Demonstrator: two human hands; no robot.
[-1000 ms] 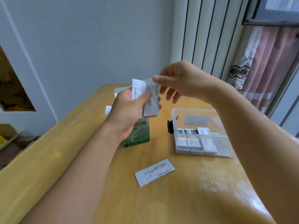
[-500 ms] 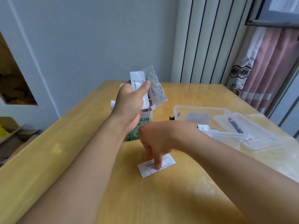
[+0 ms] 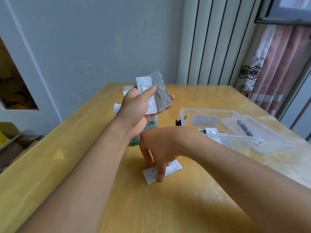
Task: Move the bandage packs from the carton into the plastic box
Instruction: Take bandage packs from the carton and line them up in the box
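Note:
My left hand (image 3: 136, 108) is raised over the table and grips a small fan of white bandage packs (image 3: 159, 91) between thumb and fingers. Right behind and under it stands the green and white carton (image 3: 151, 126), its white flaps open. Nearer to me, my right hand (image 3: 159, 145) points down, its fingertips pressing on one loose bandage pack (image 3: 174, 168) that lies flat on the wooden table (image 3: 185, 207). The clear plastic box (image 3: 207, 111) sits to the right; some packs (image 3: 210, 131) show inside it, partly hidden by my right forearm.
The box's clear lid (image 3: 272, 142) lies against the box on its right side. A small black object (image 3: 178, 122) sits by the box's left wall. An open cardboard box (image 3: 11, 140) is on the floor at the left. A curtain hangs at the far right.
My right hand came down from beside the held packs to the loose pack on the table and stays pressed on it. The left hand keeps its packs raised.

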